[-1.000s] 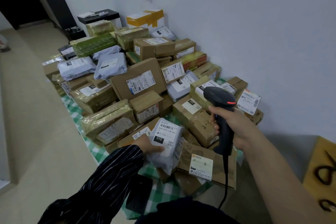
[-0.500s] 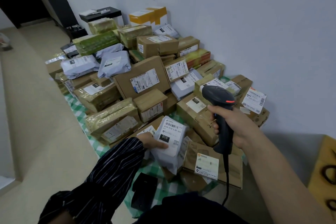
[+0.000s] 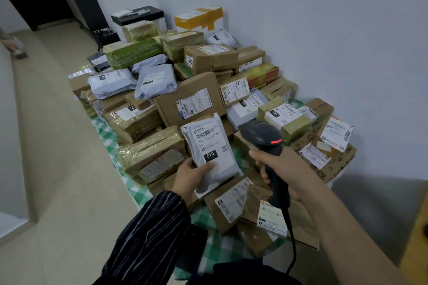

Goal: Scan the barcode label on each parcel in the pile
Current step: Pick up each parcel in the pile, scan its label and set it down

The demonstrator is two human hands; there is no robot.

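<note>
Lifted off the pile since the earlier frames, a grey mailer bag is now held up with its label facing the camera. It is held above the near edge of the green checked cloth on which the parcels are heaped. Its lower end is gripped by the left hand, with the thumb pressed on the front just below the black "010" patch and the other fingers hidden behind it. A black corded scanner is clenched by its handle in the right hand. Its head is just beside the bag's right edge and is not seen trained on the barcode. The bag is judged light, soft and slick, liable to sag or crease. A hold low on the body, below the printed label, is judged best, so that the barcode is kept flat and uncovered.
</note>
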